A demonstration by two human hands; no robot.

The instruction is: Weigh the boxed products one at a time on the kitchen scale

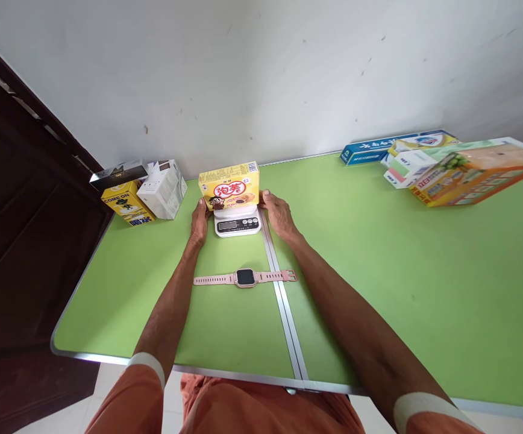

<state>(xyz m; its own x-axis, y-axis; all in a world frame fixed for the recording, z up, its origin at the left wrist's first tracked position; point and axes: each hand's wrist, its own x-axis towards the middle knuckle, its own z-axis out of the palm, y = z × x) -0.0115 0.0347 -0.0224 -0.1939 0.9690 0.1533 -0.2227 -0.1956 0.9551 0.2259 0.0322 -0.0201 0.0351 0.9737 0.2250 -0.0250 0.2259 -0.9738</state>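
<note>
At frame centre, left hand [200, 223] and right hand [279, 216] flank a box [229, 188] on a scale [238, 225] (whether gripping it, I cannot tell); a watch [245, 277] lies lower down.

The left hand [199, 224] and right hand [278, 216] flank a yellow box [229, 188] on a white scale [238, 225] (pink watch [245, 277] lying nearer)

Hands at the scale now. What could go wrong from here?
1. The yellow box juts past the left edge of the white scale, so it might tip if left unsupported off-centre.
2. The left hand and right hand are at the box's two ends; any finger pressure could skew a reading.
3. The pink watch lies with its buckle end close to the right forearm, which might brush it.
</note>
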